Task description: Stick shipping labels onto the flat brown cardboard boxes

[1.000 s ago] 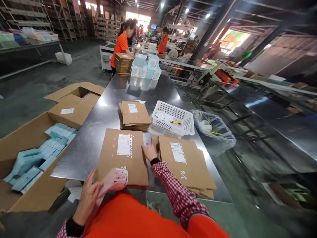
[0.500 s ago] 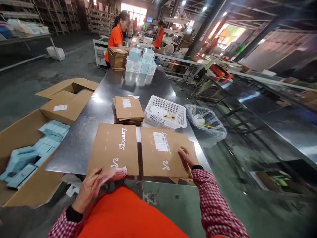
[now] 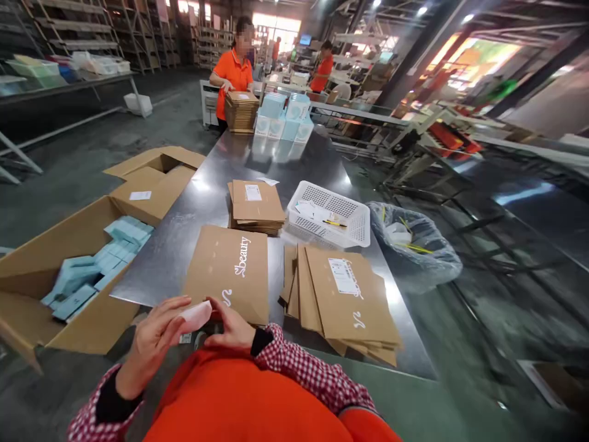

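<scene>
Both hands raised at the near edge of the long steel table (image 3: 216,184), meeting over a small pink-white label strip (image 3: 196,314). Left hand (image 3: 151,337) pinching the strip's left end between thumb and fingertips; right hand (image 3: 232,328) closed on its right end. Strip held just above the near edge of a flat brown cardboard mailer printed "Sbeauty" (image 3: 230,270), not lying on it.

Just right of that mailer, apart by a narrow gap – a fanned stack of flat brown mailers with a white label on top (image 3: 345,301), overhanging the table's near-right corner. Behind, mid-table, a neater stack of labelled brown mailers (image 3: 255,209), with a white perforated plastic basket (image 3: 329,215) beside it holding paper slips and a yellow pen. Far end: a tall pile of brown cardboard (image 3: 240,112) and a cluster of pale blue cartons (image 3: 283,116), a person in an orange shirt (image 3: 232,73) standing behind them with hands on the pile.

Left of the table, on the floor – a large open brown carton (image 3: 59,258) part-filled with pale blue boxes, touching the table's left edge; a second open carton (image 3: 151,178) behind it. Right of the table, a bin lined with a clear bag (image 3: 414,245) holding scraps.

Bare steel between the mailers and along the left side; the right near corner crowded by the fanned stack.
</scene>
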Available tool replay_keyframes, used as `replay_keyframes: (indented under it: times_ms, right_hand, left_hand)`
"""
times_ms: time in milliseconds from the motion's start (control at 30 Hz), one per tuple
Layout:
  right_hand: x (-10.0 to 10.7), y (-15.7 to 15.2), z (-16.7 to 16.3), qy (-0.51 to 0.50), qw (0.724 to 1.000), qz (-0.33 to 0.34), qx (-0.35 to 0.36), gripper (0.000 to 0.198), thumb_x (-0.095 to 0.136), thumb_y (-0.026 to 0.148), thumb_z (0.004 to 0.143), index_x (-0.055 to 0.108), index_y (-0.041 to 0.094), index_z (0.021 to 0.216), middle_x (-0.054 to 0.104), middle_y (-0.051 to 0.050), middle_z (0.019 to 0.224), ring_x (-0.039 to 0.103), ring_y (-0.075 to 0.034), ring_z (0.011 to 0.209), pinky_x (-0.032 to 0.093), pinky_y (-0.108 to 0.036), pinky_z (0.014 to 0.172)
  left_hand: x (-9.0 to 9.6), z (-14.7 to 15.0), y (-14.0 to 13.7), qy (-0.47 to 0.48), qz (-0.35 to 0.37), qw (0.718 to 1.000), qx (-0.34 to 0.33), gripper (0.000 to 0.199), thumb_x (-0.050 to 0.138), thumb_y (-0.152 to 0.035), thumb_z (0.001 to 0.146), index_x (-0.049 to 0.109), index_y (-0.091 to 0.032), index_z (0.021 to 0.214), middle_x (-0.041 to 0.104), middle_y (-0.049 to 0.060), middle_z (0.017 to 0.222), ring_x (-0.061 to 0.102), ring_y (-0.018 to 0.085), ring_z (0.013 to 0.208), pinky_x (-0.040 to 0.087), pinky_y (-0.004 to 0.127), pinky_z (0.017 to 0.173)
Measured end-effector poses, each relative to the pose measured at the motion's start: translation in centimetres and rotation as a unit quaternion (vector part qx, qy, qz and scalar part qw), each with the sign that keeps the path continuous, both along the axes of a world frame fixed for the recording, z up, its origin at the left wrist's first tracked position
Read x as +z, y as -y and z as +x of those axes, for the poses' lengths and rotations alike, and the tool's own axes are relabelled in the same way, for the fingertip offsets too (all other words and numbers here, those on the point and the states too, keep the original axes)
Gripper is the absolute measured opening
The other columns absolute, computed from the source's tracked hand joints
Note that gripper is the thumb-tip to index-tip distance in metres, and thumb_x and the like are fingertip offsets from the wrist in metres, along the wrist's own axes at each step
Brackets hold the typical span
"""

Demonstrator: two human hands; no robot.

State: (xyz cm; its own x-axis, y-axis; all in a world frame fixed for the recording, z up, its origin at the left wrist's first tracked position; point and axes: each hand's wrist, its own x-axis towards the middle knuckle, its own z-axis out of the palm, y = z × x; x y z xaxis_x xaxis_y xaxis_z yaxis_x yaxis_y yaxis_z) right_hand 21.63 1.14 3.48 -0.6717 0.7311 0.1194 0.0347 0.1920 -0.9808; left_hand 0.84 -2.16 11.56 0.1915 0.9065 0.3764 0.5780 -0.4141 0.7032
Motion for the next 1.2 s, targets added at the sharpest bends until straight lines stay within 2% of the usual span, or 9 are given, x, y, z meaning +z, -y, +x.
replay_keyframes:
  times_ms: [100, 167, 267, 367, 467, 633, 900, 1100, 1200]
  right_hand:
    - [1.0, -1.1, -1.5, -0.057, 0.99, -0.097, 0.081, 0.059, 0.069, 0.052, 0.07, 0.058, 0.015, 0.114, 0.064, -0.008, 0.108, 0.059, -0.022, 0.105, 0.043, -0.037, 0.096]
    - [1.6, -1.3, -2.3, -0.071, 0.985, -0.141, 0.064, 0.045, 0.065, 0.055, 0.073, 0.065, 0.015, 0.095, 0.067, -0.005, 0.091, 0.062, -0.02, 0.092, 0.046, -0.035, 0.09]
    - [2.4, -1.0, -2.6, -0.094, 0.98, -0.173, -0.011, 0.042, 0.066, 0.054, 0.073, 0.065, 0.015, 0.091, 0.067, -0.004, 0.088, 0.062, -0.018, 0.085, 0.047, -0.034, 0.085]
    - [2.8, -0.5, -2.2, -0.088, 0.979, -0.182, -0.036, 0.041, 0.067, 0.054, 0.073, 0.064, 0.016, 0.089, 0.066, -0.003, 0.086, 0.06, -0.016, 0.081, 0.048, -0.032, 0.079]
    - [3.0, -0.5, -1.7, -0.054, 0.985, -0.149, -0.075, 0.041, 0.065, 0.055, 0.074, 0.064, 0.016, 0.087, 0.063, -0.002, 0.08, 0.058, -0.015, 0.075, 0.047, -0.029, 0.072]
    - [4.0, -1.2, -0.8, 0.008, 0.984, -0.02, -0.179, 0.044, 0.069, 0.051, 0.073, 0.064, 0.019, 0.101, 0.061, -0.003, 0.087, 0.056, -0.013, 0.072, 0.046, -0.026, 0.067]
    - [4.1, -0.9, -1.2, 0.017, 0.964, 0.113, -0.24, 0.027, 0.051, 0.04, 0.09, 0.068, 0.02, 0.085, 0.068, -0.005, 0.083, 0.061, -0.015, 0.08, 0.047, -0.029, 0.078]
    - [4.4, -8.5, 2.0, 0.024, 0.897, 0.052, -0.437, 0.03, 0.04, 0.043, 0.091, 0.057, 0.018, 0.088, 0.059, -0.002, 0.072, 0.052, -0.013, 0.061, 0.045, -0.026, 0.058]
    - [4.8, -14.0, 3.8, 0.039, 0.896, 0.023, -0.443, 0.024, 0.049, 0.038, 0.085, 0.052, 0.017, 0.097, 0.062, -0.004, 0.085, 0.056, -0.014, 0.071, 0.048, -0.027, 0.064]
  left_hand:
    - [2.7, -1.6, -0.6, -0.029, -0.002, 1.0, -0.001, 0.033, 0.042, -0.038, 0.093, 0.071, -0.021, 0.089, 0.069, 0.005, 0.111, 0.063, 0.018, 0.105, 0.05, 0.028, 0.089]
    - [3.3, -3.4, -1.3, -0.074, 0.011, 0.996, 0.042, 0.037, 0.039, -0.043, 0.093, 0.069, -0.021, 0.093, 0.068, 0.007, 0.112, 0.061, 0.021, 0.108, 0.048, 0.034, 0.094]
    - [2.8, -5.6, -1.8, -0.165, 0.068, 0.97, 0.167, 0.052, 0.037, -0.057, 0.089, 0.06, -0.018, 0.115, 0.058, 0.014, 0.127, 0.047, 0.031, 0.125, 0.037, 0.052, 0.103]
    - [1.6, -4.8, -1.2, -0.177, 0.085, 0.974, 0.116, 0.06, 0.046, -0.061, 0.084, 0.049, -0.02, 0.128, 0.053, 0.013, 0.133, 0.043, 0.031, 0.129, 0.035, 0.051, 0.106]
    - [0.1, -1.6, -0.2, -0.118, 0.044, 0.992, 0.014, 0.042, 0.054, -0.054, 0.083, 0.058, -0.024, 0.112, 0.069, 0.005, 0.107, 0.064, 0.023, 0.104, 0.046, 0.038, 0.098]
    - [-1.6, 1.8, 0.1, 0.011, -0.072, 0.995, 0.068, 0.026, 0.048, -0.044, 0.089, 0.059, -0.024, 0.099, 0.073, -0.001, 0.085, 0.071, 0.015, 0.075, 0.055, 0.02, 0.064]
    - [-3.3, 1.7, -1.8, -0.01, -0.071, 0.99, 0.12, 0.043, 0.041, -0.053, 0.09, 0.055, -0.021, 0.114, 0.075, 0.002, 0.082, 0.072, 0.018, 0.069, 0.056, 0.025, 0.058]
    - [-7.2, -1.3, -2.9, -0.089, 0.009, 0.996, -0.004, 0.034, 0.041, -0.041, 0.094, 0.067, -0.02, 0.097, 0.075, 0.006, 0.086, 0.072, 0.018, 0.069, 0.055, 0.022, 0.059]
    - [-8.7, -2.4, -3.0, -0.119, 0.051, 0.991, -0.041, 0.024, 0.046, -0.03, 0.092, 0.068, -0.021, 0.092, 0.074, 0.005, 0.084, 0.07, 0.017, 0.071, 0.055, 0.025, 0.064]
